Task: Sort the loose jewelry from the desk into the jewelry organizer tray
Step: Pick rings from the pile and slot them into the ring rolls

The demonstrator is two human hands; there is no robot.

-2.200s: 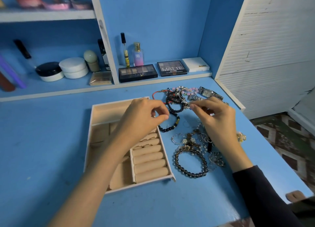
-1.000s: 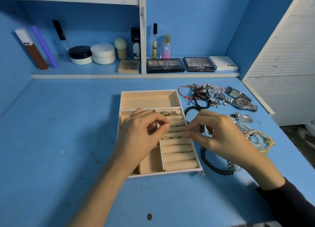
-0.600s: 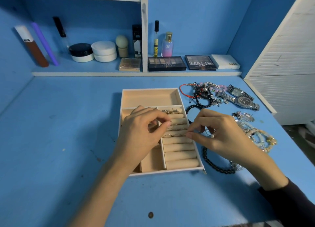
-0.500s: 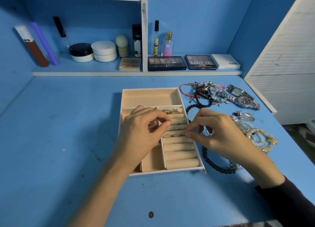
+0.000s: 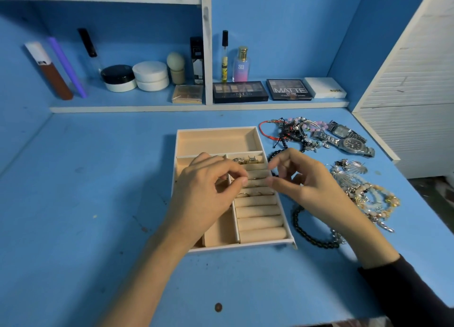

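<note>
Left hand (image 5: 204, 196) and right hand (image 5: 312, 186) curl fingers over the tray (image 5: 245, 246), grasp unclear; bracelets (image 5: 374, 199), watches (image 5: 350, 143) lie beside.

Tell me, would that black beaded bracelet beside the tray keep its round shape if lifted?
Probably not: the black beaded bracelet looks like separate beads strung together, so it would likely sag limply. Pushed across the smooth desk, its round beads might roll or slide easily.

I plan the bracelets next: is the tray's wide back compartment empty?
Empty. The back compartment shows only bare beige lining, with no jewelry in it.
</note>
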